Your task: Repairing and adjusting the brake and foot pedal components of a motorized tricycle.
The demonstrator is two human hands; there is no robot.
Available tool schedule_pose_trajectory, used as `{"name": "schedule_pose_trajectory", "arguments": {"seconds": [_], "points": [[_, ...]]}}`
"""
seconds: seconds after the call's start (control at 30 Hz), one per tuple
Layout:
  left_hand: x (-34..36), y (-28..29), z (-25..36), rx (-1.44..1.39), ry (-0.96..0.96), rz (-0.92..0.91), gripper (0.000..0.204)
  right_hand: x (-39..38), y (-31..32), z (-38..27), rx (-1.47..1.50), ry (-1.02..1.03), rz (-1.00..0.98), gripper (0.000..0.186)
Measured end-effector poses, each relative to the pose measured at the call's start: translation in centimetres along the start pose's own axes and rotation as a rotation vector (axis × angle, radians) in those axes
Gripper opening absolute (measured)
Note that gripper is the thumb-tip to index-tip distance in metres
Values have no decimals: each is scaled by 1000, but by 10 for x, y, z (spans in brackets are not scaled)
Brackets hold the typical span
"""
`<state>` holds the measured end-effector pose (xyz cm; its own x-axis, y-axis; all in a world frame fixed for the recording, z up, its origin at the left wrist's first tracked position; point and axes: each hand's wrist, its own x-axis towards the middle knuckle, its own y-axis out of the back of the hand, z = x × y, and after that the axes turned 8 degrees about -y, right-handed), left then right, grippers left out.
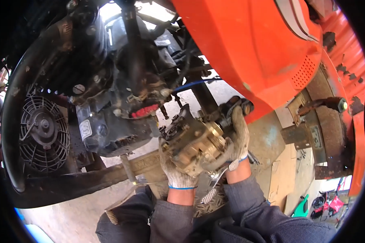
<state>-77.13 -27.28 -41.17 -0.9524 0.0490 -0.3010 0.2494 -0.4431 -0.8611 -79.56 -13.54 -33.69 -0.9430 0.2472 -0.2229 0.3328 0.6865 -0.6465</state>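
Observation:
A greasy cast-metal engine part (194, 148) is held between my two gloved hands, low among the vehicle's frame parts. My left hand (174, 172) wraps round its left underside, its fingers partly hidden behind it. My right hand (237, 137) grips its right side, fingertips up beside a dark fitting (225, 113). A metal pedal or lever with a perforated plate (209, 194) hangs just below the part. The dark engine body (109, 131) with a red patch on it stands above and to the left.
A caged fan (44, 137) and curved black bar (18, 101) are at left. An orange body panel (255, 48) overhangs at upper right, near a rusty foot lever (320, 105). A frame rail (81, 178) crosses below the engine. Cardboard (280, 178) and small items lie at lower right.

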Motion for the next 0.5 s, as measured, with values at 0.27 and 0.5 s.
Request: {"name": "schedule_pose_trajectory", "arguments": {"seconds": [0.27,0.5], "points": [[-20,-27,28,-243,111,99,67,-16,15,27,154,-103,-62,34],[-17,-16,31,-184,18,41,62,-8,40,50,226,-203,-26,46]]}}
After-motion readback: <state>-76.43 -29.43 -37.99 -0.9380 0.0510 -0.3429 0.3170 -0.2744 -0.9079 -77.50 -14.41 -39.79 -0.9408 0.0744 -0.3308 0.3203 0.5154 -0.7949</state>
